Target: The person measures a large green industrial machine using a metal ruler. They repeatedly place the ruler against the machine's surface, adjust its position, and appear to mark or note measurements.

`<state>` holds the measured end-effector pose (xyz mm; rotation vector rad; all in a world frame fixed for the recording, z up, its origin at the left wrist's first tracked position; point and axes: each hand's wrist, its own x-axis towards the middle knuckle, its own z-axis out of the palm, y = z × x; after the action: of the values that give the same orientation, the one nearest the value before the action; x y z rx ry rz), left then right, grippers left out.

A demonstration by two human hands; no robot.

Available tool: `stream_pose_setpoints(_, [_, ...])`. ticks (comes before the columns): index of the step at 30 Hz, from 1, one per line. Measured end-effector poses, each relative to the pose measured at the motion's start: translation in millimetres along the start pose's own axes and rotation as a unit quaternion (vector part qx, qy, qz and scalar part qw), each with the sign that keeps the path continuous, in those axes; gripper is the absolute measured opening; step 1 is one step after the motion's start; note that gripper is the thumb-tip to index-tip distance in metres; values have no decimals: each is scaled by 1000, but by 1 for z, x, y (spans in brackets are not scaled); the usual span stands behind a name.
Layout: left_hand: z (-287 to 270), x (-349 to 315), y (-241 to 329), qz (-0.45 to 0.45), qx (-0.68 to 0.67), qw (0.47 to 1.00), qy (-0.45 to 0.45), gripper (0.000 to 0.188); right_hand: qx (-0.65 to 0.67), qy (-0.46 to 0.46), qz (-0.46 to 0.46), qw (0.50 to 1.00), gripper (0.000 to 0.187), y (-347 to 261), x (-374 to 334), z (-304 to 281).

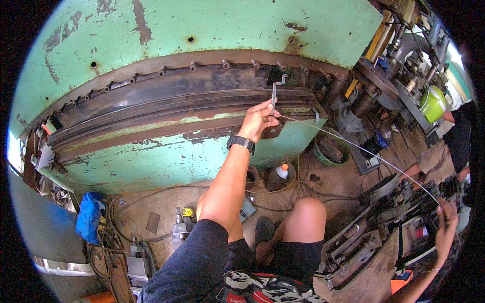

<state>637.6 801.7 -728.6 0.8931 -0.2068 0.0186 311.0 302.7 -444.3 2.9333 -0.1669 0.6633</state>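
Note:
My left hand (260, 121), with a black watch on the wrist, is raised in front of the big green press machine (172, 156). Its fingers pinch a bent metal strip (274, 95), which stands upright with a stepped, zigzag top. A long thin metal rod or strip (361, 147) runs from the left fingers down to the right. At its other end my right hand (447, 219) is closed on it, far out at the right. Whether the bent strip and the long thin piece are joined cannot be made out behind the left fingers.
A white bottle with an orange cap (282, 171) stands beneath the press. Cables (303, 189) cross the floor. Metal machinery (353, 247) sits at lower right. A crouching person (439, 156) is at the right edge. A blue bag (90, 217) lies at left.

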Motion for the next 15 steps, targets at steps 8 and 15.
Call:
stream_pose_setpoints(8, [-1, -2, 1, -9, 66, 998, -6, 35, -40, 29, 9, 999, 27, 1, -2, 5])
stream_pose_setpoints(15, [7, -6, 1, 13, 164, 986, 4, 37, -35, 72, -5, 997, 28, 13, -6, 13])
